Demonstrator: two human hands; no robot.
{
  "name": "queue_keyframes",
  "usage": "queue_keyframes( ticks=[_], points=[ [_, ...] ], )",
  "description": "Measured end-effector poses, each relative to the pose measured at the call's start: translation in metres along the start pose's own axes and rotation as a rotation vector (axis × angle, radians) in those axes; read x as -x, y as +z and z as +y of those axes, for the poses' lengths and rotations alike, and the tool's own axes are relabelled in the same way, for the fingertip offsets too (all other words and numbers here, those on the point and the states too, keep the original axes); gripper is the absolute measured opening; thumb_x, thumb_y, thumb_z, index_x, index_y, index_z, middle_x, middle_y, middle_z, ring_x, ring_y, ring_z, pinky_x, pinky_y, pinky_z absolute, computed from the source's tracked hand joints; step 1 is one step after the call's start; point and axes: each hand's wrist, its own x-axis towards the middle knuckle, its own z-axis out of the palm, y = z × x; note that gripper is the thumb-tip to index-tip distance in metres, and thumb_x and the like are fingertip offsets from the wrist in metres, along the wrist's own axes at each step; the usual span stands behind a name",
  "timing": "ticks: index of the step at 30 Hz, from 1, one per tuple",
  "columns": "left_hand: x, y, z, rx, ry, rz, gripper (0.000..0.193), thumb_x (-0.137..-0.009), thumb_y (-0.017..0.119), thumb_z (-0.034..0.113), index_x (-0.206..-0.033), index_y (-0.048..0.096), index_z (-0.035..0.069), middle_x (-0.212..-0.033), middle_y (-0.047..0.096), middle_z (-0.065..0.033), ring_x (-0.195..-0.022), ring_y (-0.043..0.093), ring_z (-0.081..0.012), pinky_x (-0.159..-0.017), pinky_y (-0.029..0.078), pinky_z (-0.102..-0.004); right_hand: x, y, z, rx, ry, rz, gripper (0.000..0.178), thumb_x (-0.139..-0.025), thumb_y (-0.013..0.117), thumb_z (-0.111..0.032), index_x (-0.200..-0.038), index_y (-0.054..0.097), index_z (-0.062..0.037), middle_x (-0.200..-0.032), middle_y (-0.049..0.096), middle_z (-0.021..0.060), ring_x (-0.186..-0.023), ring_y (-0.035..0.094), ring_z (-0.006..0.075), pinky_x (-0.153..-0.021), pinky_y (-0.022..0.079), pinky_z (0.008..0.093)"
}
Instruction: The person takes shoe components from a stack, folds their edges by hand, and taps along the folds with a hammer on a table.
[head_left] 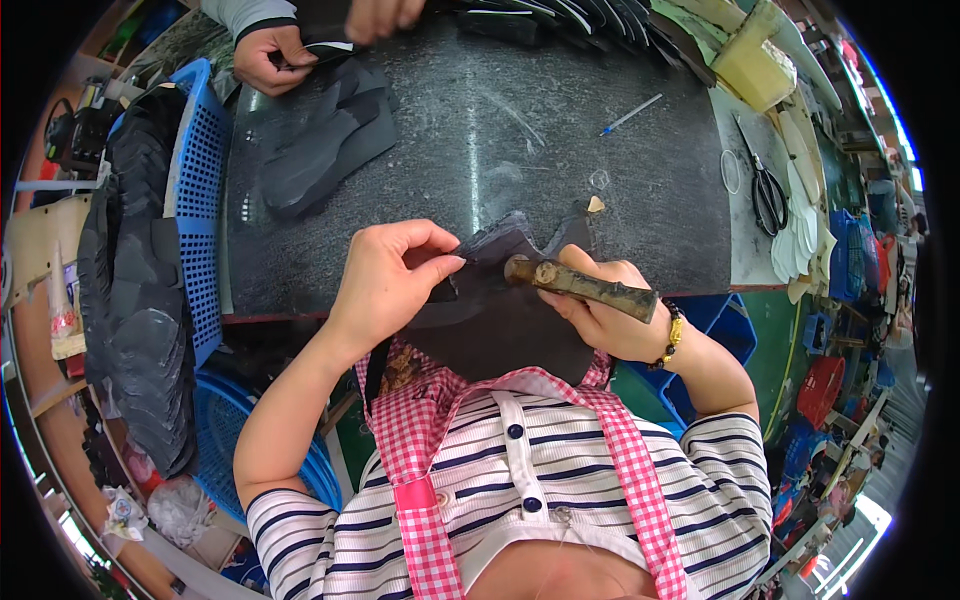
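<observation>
A black sheet-like piece with a curved, notched edge (515, 325) lies over the table's near edge and hangs toward my apron. My left hand (385, 280) pinches its upper left edge between thumb and fingertips. In my right hand (610, 305) is a worn brownish tool that looks like a short hammer (590, 286), its rounded end above the black piece. Some of my right fingers are hidden under the tool. Just beyond them sits a small beige scrap (596, 205).
Across the dark tabletop (640, 190), a co-worker's hand (272, 60) holds a black piece; the other is blurred. Stacked black pieces (335, 140) and a pen (632, 115) lie there. Scissors (768, 195) are at right. A blue basket (200, 190) stands left, beside more black pieces (145, 290).
</observation>
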Motion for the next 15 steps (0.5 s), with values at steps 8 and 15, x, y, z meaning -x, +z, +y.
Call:
queue_keyframes(
  ticks=[8, 15],
  points=[
    [0.003, 0.004, -0.003, 0.117, -0.173, 0.124, 0.024, -0.079, 0.07, -0.006, -0.1, 0.063, 0.0, -0.078, 0.067, -0.0039, -0.066, 0.061, -0.0059, -0.063, 0.05, -0.0214, 0.001, 0.002, 0.001, -0.006, 0.024, -0.017, 0.022, -0.088, 0.064, -0.019, -0.095, 0.046, -0.0075, -0.064, 0.06, 0.015, -0.062, 0.062, 0.0375, -0.052, 0.048, 0.0438],
    [-0.038, -0.03, 0.011, 0.054, -0.025, -0.032, 0.022, -0.092, 0.062, 0.011, -0.108, 0.064, -0.003, -0.095, 0.069, -0.008, -0.086, 0.064, -0.0114, -0.074, 0.052, -0.0256, -0.002, -0.002, -0.002, 0.038, -0.011, -0.031, 0.025, -0.087, 0.064, -0.017, -0.096, 0.043, -0.0072, -0.064, 0.059, 0.015, -0.061, 0.062, 0.038, -0.051, 0.047, 0.0447]
  ],
)
